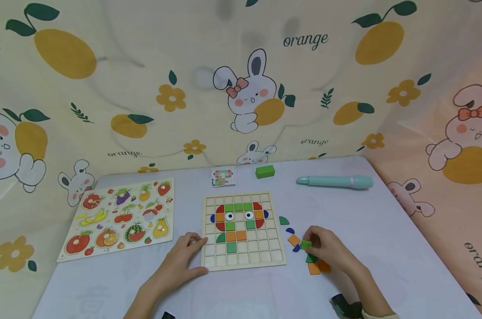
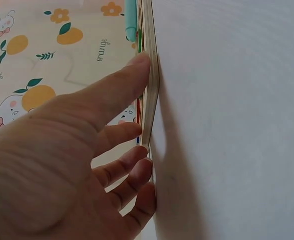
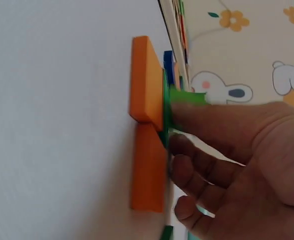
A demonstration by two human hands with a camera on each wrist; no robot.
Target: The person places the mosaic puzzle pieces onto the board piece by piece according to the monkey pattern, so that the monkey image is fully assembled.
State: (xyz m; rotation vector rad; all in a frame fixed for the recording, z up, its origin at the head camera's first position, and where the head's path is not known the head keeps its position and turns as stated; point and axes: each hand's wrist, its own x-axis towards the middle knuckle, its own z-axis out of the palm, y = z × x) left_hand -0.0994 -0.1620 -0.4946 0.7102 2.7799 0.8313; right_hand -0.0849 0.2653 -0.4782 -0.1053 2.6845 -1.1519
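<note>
A wooden grid board (image 1: 244, 261) lies mid-table, with colored tiles forming a face-like pattern with two round eyes. My left hand (image 1: 181, 257) touches the board's lower left corner, thumb and fingertips against its edge. In the left wrist view the thumb (image 2: 129, 80) lies along that edge. To the board's right, my right hand (image 1: 330, 248) pinches a light green tile (image 1: 306, 244) between thumb and fingertips. Beneath it lie a dark green tile (image 1: 311, 258) and orange tiles (image 3: 149, 170). An orange tile (image 1: 293, 239), blue half-rounds (image 1: 290, 230) and a green quarter-round (image 1: 283, 220) lie nearby.
A fruit puzzle board (image 1: 125, 217) lies at the left. Behind the grid board are a small pattern card (image 1: 223, 177), a green block (image 1: 265, 172) and a teal pen-like stick (image 1: 334, 181). A printed cloth (image 1: 241, 88) hangs behind the table.
</note>
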